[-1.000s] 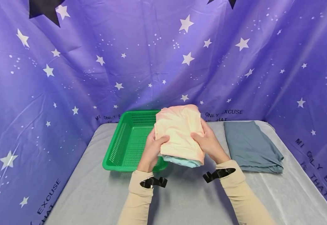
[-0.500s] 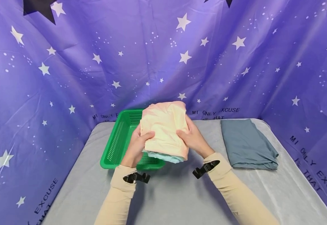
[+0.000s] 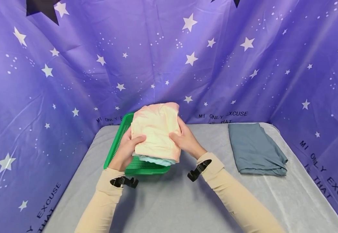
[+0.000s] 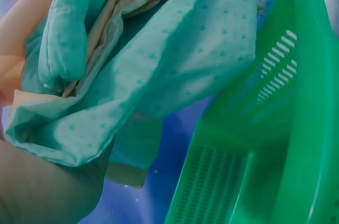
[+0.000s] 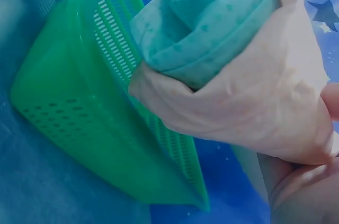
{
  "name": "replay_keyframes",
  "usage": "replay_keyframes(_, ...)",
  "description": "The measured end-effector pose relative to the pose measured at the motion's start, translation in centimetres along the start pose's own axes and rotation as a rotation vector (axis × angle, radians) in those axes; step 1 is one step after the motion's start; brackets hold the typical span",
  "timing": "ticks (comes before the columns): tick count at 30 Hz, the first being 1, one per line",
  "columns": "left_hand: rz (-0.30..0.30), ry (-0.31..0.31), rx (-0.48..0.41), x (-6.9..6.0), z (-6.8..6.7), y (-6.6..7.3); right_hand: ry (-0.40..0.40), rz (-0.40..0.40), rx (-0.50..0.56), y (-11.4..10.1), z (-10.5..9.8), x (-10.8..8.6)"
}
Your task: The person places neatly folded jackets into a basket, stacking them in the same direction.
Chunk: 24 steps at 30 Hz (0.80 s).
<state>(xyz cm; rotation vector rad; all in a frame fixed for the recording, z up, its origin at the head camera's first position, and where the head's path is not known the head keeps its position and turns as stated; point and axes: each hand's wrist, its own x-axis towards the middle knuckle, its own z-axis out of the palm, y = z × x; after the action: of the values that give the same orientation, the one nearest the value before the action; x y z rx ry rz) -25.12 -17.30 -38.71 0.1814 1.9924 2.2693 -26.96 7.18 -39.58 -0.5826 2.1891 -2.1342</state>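
Observation:
A folded bundle of cloth [image 3: 157,129], pink outside with teal patterned fabric [image 3: 157,160] at its lower edge, is held above the green basket [image 3: 147,171]. My left hand [image 3: 125,149] grips its left side, thumb on top. On the right side my right hand [image 3: 187,139] holds it the same way. The left wrist view shows teal folds [image 4: 132,75] over the left hand [image 4: 47,187]. In the right wrist view the teal layer [image 5: 212,33] lies inside the pink one [image 5: 265,97], pinched by the right hand [image 5: 307,192].
A folded grey-blue cloth [image 3: 256,149] lies on the right of the grey table cover [image 3: 169,207]. Behind and at both sides hangs a purple curtain [image 3: 145,48] with stars. The bundle hides much of the basket's inside.
Both hands have carried the bundle leftward, from the basket's right side to over the basket. The grip looks the same, and the basket and grey-blue cloth remain on the table.

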Motion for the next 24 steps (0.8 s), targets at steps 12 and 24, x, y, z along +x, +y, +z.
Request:
replay_keyframes(12, -0.017, 0.026, 0.015, -0.5, -2.0, 0.2, -0.019, 0.029, 0.015, 0.8, 2.0, 1.2)
replay_keyframes(24, -0.089, 0.040, -0.002, -0.2, -3.3, -0.1, -0.019, 0.140, -0.031, 1.8, 3.1, 2.1)
